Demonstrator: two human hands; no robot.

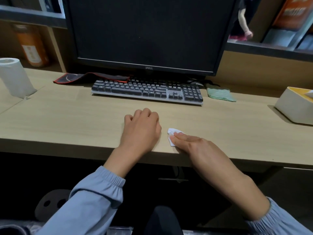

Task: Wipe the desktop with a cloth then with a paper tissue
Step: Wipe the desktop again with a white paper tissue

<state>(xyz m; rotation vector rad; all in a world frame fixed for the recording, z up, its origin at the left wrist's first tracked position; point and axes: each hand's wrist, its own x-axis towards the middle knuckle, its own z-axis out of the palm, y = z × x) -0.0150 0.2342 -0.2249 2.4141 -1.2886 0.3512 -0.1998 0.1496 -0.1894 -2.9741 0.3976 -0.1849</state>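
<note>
Right hand [191,145], fingers flat, presses paper tissue [171,133] at front edge of desktop [67,119]; left hand [141,128], nine o'clock, rests loosely curled; keyboard [147,89] well apart, twelve.

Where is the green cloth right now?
Head view: the green cloth lies on the desk, right of the keyboard, left of the white tissue box.

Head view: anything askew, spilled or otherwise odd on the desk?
One thing: the red-edged black mat lies crumpled and folded behind the left end of the keyboard, under the monitor, not flat. The green cloth sits rumpled to the right of the keyboard. No spill or damage shows.
</note>
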